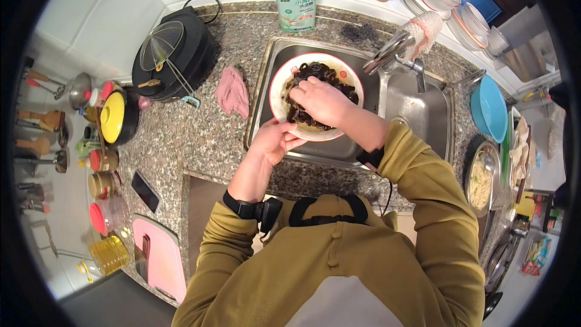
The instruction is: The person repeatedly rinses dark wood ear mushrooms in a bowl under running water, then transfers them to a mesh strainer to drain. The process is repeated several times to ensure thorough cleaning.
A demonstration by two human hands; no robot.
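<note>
A white bowl with a red rim [276, 83] is held over the left basin of the steel sink. Dark, wrinkled wood ear mushrooms [324, 72] fill much of it, with some liquid around them. My left hand [273, 141] grips the bowl's near left edge, thumb on the rim and fingers underneath. From the right, my right hand [319, 100] reaches into the bowl, its fingers curled down among the mushrooms. Those fingertips are partly buried, so how much they grasp is hidden.
The faucet [393, 54], draped with a cloth, stands behind the sink [423, 106]. A green detergent bottle [295, 0] is at the back. Leftward are a pink rag [232, 91], black pot [175, 51] and phone [145, 192]; rightward, a blue basin [489, 108].
</note>
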